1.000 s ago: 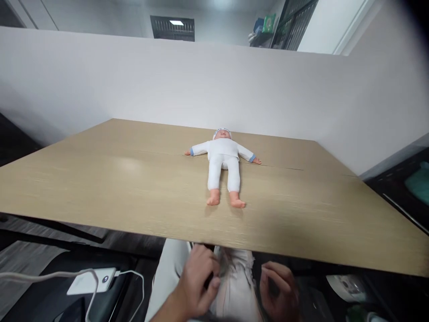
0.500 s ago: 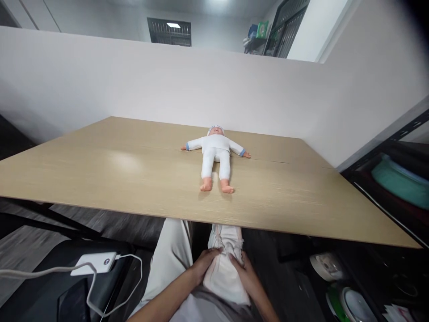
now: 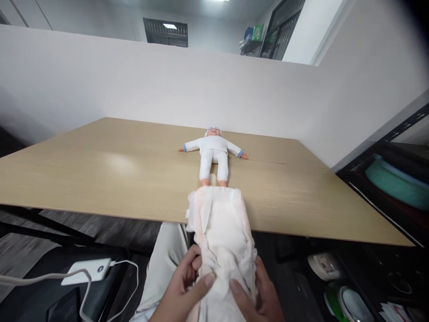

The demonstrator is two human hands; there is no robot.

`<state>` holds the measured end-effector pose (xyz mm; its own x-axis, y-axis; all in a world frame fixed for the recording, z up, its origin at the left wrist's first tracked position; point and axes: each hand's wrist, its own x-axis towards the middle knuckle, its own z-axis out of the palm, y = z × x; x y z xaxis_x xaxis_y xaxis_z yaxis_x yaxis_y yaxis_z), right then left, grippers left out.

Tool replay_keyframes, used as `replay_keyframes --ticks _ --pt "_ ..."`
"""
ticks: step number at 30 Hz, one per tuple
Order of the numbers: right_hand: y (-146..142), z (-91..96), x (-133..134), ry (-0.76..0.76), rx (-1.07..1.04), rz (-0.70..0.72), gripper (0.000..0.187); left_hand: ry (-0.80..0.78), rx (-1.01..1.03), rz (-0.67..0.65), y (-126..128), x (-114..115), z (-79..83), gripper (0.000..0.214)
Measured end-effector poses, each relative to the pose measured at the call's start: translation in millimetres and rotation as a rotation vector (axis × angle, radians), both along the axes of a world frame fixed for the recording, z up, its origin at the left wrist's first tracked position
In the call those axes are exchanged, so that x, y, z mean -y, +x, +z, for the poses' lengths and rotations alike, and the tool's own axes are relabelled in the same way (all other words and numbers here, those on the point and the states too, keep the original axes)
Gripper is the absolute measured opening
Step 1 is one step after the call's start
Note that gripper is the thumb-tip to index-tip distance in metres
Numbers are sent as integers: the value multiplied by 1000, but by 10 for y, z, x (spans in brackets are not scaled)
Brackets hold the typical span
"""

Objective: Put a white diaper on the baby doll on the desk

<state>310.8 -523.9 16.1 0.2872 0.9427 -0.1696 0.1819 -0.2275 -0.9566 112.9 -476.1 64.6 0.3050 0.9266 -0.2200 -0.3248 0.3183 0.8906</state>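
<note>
Both hands are closed on the lower end of a white diaper [image 3: 221,223]. The left hand [image 3: 182,286] curls its fingers around the gathered left side and lays its thumb across the front. The right hand [image 3: 261,297] grips the right side in the same way. The diaper is held up lengthwise in front of the near edge of the bench [image 3: 117,179], its ruffled sides folded in. Its top edge lines up with the feet of a doll [image 3: 213,152], which lies on its back toward the far edge with its arms spread.

The step in hand looks like bringing the folded diaper to the bench. Opening it flat would, I judge, call for both grips to loosen and pull the sides apart.

The diaper covers most of the doll's feet, and I cannot tell whether it touches the bench or hangs clear of it. The wrists are cut off at the bottom of the view. Below the bench, a pale trouser leg [image 3: 166,259] and a white power bank [image 3: 86,271] with its cable show. On the right, dark shelving [image 3: 378,147] holds a teal thing that is too blurred to name.
</note>
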Motion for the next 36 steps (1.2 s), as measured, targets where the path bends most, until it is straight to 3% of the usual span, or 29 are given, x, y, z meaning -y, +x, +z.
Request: replay_keyframes --ticks 4,6,9,12,14,18,22,25,27,31,34,36 --pt "-213 -66 -426 75 113 -95 89 -1 -48 125 -6 -299 -178 41" --pt "-264 -141 -568 125 138 -39 83 -27 -40 143 -17 -390 -335 44" --pt "-256 -261 -667 149 222 49 77 -81 -21 145 -40 -433 -546 46" --pt "-150 -321 -710 219 450 25 59 -122 37 141 -46 -416 -675 46" --pt "-58 -304 -765 337 618 -9 46 -139 56 126 -44 -405 -726 46" --pt "10 -127 -1008 572 825 -79 41 -95 -32 38 -98 -444 -768 46" --pt "-124 102 -1387 576 902 286 48 151 -383 -129 -308 -623 -620 35" --pt "-211 163 -1651 522 927 529 57 420 -711 -349 -548 -836 -335 22" --pt "-227 145 -1770 482 948 611 59 557 -885 -427 -707 -1001 -122 18" --pt "-216 76 -1858 434 987 652 63 798 -1081 -398 -887 -1472 132 21" --pt "-213 48 -1858 432 1005 649 63 1029 -1307 -230 -805 -2018 116 33" --pt "-212 32 -1858 441 1005 643 63 1135 -1506 -142 -650 -2417 61 62"
